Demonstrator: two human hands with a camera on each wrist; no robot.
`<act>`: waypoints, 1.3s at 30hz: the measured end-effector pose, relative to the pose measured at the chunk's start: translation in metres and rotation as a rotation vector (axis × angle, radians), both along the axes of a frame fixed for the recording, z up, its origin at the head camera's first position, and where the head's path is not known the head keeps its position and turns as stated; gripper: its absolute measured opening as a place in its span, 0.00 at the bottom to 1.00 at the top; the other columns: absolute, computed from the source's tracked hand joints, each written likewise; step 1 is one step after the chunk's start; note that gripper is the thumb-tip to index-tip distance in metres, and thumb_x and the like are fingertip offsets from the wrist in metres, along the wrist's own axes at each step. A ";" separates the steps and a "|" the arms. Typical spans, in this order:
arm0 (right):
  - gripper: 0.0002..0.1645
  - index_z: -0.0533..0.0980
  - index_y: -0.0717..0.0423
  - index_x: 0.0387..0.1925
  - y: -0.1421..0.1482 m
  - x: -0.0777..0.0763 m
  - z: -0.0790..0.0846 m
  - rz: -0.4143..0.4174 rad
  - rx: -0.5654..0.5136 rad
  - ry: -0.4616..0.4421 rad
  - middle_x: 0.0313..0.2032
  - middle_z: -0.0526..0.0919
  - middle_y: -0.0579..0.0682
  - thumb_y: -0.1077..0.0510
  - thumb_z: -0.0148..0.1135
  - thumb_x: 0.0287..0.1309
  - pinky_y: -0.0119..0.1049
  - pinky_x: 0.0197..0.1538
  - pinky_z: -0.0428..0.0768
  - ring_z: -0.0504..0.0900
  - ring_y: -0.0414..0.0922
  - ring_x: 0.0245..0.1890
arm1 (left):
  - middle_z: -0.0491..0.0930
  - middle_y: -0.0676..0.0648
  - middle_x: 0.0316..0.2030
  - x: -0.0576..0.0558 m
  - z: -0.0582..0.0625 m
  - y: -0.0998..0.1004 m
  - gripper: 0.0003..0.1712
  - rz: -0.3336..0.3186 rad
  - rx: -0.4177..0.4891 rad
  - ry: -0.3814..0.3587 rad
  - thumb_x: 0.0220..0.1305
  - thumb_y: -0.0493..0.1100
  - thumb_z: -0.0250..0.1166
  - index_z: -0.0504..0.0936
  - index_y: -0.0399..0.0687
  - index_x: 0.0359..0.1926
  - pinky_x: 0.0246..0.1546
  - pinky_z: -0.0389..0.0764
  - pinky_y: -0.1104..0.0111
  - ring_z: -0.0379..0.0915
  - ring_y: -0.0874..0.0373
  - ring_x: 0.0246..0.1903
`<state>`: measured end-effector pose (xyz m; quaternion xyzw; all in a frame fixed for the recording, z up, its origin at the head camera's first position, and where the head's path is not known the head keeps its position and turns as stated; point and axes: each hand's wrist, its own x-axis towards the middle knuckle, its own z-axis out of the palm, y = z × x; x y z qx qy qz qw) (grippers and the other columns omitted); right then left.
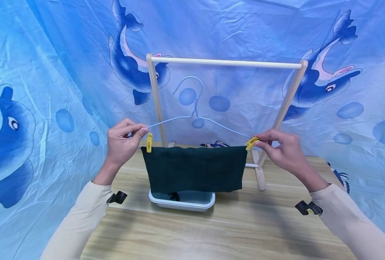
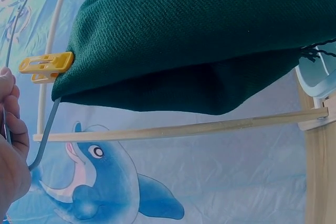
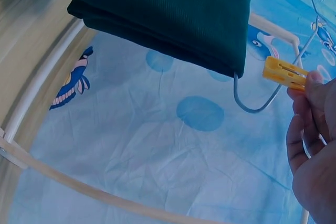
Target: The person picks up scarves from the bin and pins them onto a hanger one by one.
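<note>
A dark green cloth (image 1: pixel 195 169) hangs folded over the lower bar of a light blue wire hanger (image 1: pixel 196 112). My left hand (image 1: pixel 123 141) pinches the hanger near its left end. A yellow clothespin (image 1: pixel 149 143) clips the cloth at its upper left corner, just beside that hand. With thumb and fingers, my right hand (image 1: pixel 278 148) pinches another yellow clothespin (image 3: pixel 284 73) near the cloth's upper right corner. The right wrist view shows a gap between this clothespin and the cloth, with the hanger's bent end (image 3: pixel 254 110) beside it.
Behind the hanger stands a wooden rack (image 1: pixel 288 97) with a white top rail (image 1: pixel 225 63). Below the cloth, a pale blue basin (image 1: pixel 182 206) sits on the wooden table (image 1: pixel 238 231), with something dark inside. A dolphin-print sheet (image 1: pixel 238 21) forms the backdrop.
</note>
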<state>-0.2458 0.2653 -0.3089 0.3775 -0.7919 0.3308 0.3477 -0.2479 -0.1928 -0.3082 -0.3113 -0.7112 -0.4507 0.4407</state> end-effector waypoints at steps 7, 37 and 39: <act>0.17 0.88 0.61 0.34 -0.003 -0.007 -0.006 0.036 -0.015 0.076 0.30 0.90 0.54 0.78 0.78 0.39 0.22 0.27 0.67 0.73 0.35 0.22 | 0.75 0.46 0.22 0.000 0.002 0.001 0.10 0.001 -0.009 0.004 0.51 0.21 0.73 0.91 0.33 0.34 0.24 0.58 0.75 0.64 0.65 0.24; 0.12 0.89 0.62 0.28 -0.017 -0.008 -0.013 -0.062 0.132 0.167 0.25 0.88 0.51 0.77 0.78 0.40 0.24 0.23 0.75 0.79 0.38 0.19 | 0.75 0.44 0.22 0.004 -0.006 0.004 0.05 -0.016 0.020 0.019 0.53 0.24 0.75 0.89 0.30 0.33 0.24 0.57 0.75 0.62 0.62 0.23; 0.12 0.89 0.62 0.29 -0.017 -0.008 -0.014 -0.066 0.129 0.158 0.25 0.87 0.51 0.76 0.78 0.41 0.25 0.23 0.75 0.79 0.38 0.19 | 0.75 0.44 0.22 0.004 -0.007 0.004 0.05 -0.019 0.021 0.022 0.53 0.24 0.75 0.90 0.31 0.33 0.25 0.57 0.75 0.62 0.62 0.23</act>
